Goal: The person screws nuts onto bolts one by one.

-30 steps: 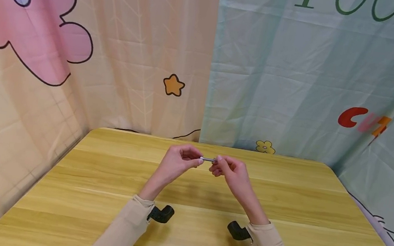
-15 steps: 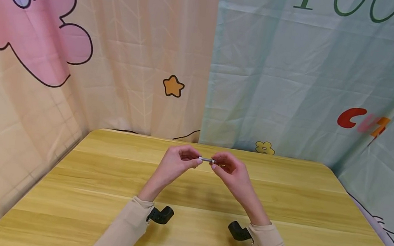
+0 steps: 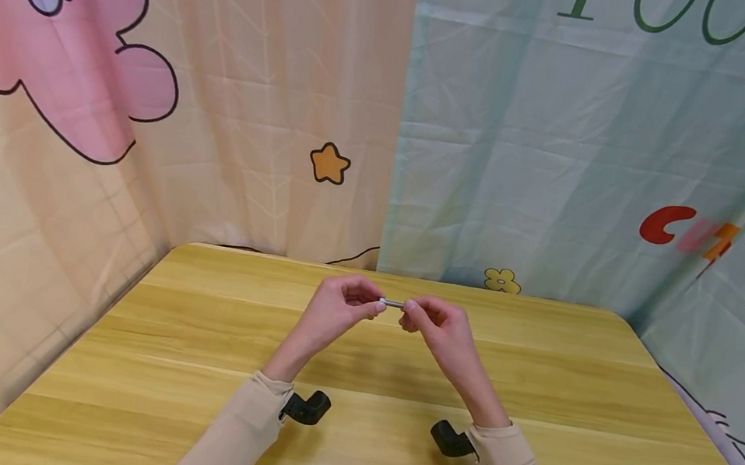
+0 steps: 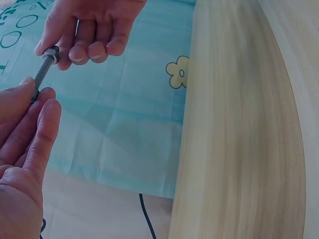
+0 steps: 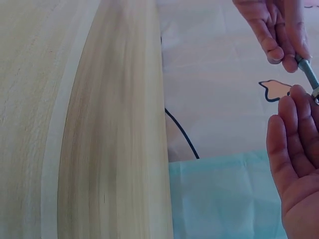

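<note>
Hands (image 3: 333, 307) (image 3: 446, 332), two, pinch one bolt (image 4: 43, 73) and its one nut (image 4: 52, 54).

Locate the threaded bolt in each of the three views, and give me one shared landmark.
Head: threaded bolt, slightly below centre, between left hand and right hand.
Left wrist: threaded bolt, upper left.
Right wrist: threaded bolt, upper right, at the edge.
Shared landmark: wooden tabletop, in all three.

Bolt (image 4: 44, 69) close in both wrist views
</note>
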